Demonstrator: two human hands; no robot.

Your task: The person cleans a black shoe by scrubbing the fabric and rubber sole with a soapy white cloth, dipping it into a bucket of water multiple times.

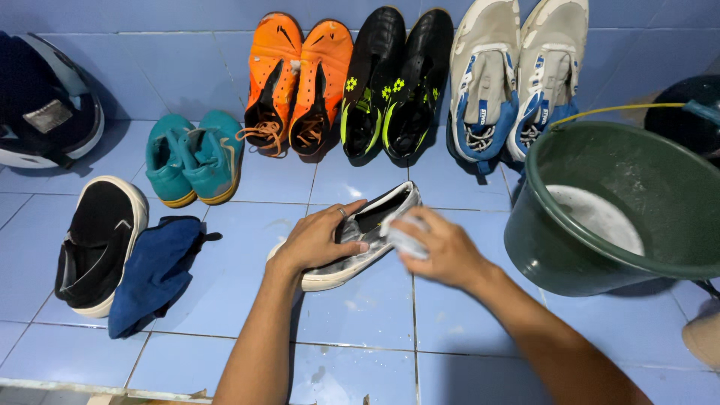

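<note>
Two bare hands work on one slip-on shoe (358,244) with a black upper and white sole, lying on the blue tiled floor (360,315). Left hand (319,240): fingers wrapped over the shoe's near edge and opening, holding it down. Right hand (442,251): fingers closed on a pale cloth or sponge (405,238), pressed against the shoe's toe end; blurred, so which it is cannot be told.

Right of the right fingers, near: green bucket (555,247) with foamy water. Left of the left fingers: blue cloth (154,270), then a matching black slip-on (97,244). Beyond both hands, leaning on the wall: teal shoes (193,157), orange pair (298,82), black pair with yellow-green trim (394,82), grey-and-blue pair (517,75). Far left: helmet (45,97).
</note>
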